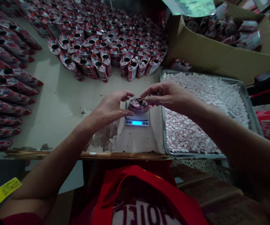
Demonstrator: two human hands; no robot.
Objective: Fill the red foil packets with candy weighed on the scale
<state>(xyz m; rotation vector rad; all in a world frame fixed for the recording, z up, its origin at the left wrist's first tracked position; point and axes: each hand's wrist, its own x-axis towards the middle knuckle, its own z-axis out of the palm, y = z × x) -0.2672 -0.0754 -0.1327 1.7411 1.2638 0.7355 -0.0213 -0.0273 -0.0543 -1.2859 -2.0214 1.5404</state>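
A small oval container (138, 107) with a red-and-white printed wrap and a round hole in its top stands on a digital scale (137, 116), whose blue display is lit. My left hand (109, 107) is around the container's left end, thumb at the front and fingers behind. Over its right end is my right hand (165, 93), fingertips pinched together beside the hole. A few small white candies seem to show under those fingers, partly hidden. To the right, a metal tray (164, 137) holds a heap of white candies (186, 131).
Many similar open containers (98, 64) stand packed at the back, some with candies on top. More containers (2, 81) line the left. A cardboard box (207, 47) of containers sits behind the tray. The table's worn wooden front edge (125, 155) is close to me.
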